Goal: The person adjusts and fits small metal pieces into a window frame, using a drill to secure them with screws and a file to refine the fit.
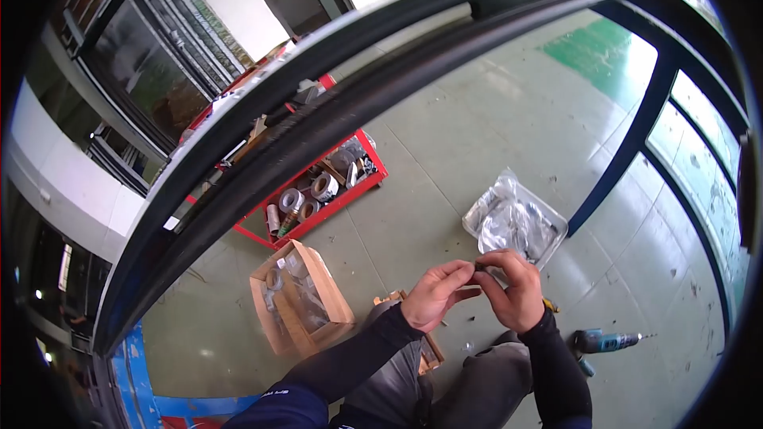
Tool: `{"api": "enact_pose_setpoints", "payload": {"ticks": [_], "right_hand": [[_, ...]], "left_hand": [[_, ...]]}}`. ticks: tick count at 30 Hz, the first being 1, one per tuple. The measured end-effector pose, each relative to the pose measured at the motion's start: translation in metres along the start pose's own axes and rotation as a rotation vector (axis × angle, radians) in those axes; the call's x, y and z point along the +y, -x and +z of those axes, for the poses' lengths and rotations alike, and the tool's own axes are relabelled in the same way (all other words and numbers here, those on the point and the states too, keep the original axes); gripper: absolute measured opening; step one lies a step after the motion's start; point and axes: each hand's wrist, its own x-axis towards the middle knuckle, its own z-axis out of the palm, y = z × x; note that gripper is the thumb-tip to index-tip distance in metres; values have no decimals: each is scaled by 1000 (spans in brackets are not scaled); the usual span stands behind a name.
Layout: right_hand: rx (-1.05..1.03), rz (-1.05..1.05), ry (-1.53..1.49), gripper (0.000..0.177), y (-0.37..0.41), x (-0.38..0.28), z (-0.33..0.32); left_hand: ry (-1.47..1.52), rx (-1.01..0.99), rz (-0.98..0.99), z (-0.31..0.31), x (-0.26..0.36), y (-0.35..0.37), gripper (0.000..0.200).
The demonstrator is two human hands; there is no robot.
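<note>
My left hand [436, 295] and my right hand [513, 289] meet in front of my knees, fingertips pinched together. Between them is a small dark piece [478, 268], too small and too covered by the fingers to name. Just beyond the hands, a white tray [556, 225] on the floor holds crumpled clear plastic bags [509, 218]. To the right of my right hand lies a teal and black power drill [606, 341] with a bit in its chuck. A dark curved frame [342, 115] arches over the scene, in front of and above my hands.
An open cardboard box [334, 307] with plastic-wrapped items stands left of my arm. Behind it, a red cart [381, 171] carries tape rolls [324, 187]. Blue supports [135, 365] stand at lower left, and a dark blue leg [616, 167] slants down at right.
</note>
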Motion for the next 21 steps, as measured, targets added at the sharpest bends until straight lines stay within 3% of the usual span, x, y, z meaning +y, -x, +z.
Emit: {"api": "enact_pose_setpoints", "payload": {"ticks": [1, 4, 6, 12, 14, 16, 20, 21], "right_hand": [[46, 29, -72, 17, -3, -8, 6], [64, 124, -314, 16, -10, -17, 16], [36, 151, -442, 17, -16, -27, 21], [35, -76, -502, 21, -66, -101, 37], [64, -274, -358, 22, -91, -135, 39], [131, -467, -153, 23, -118, -158, 45], [321, -619, 91, 22, -150, -180, 75], [371, -602, 94, 19, -152, -181, 83]], "left_hand": [[-85, 90, 38, 3, 12, 7, 16], [-651, 72, 335, 9, 67, 53, 15], [-952, -227, 801, 31, 120, 83, 22], [-1664, -122, 1282, 100, 257, 164, 43], [-1942, 95, 1203, 121, 297, 167, 47], [-1906, 252, 853, 132, 325, 147, 49], [-1591, 104, 288, 97, 377, 82, 53], [-1498, 88, 263, 85, 380, 67, 55]]}}
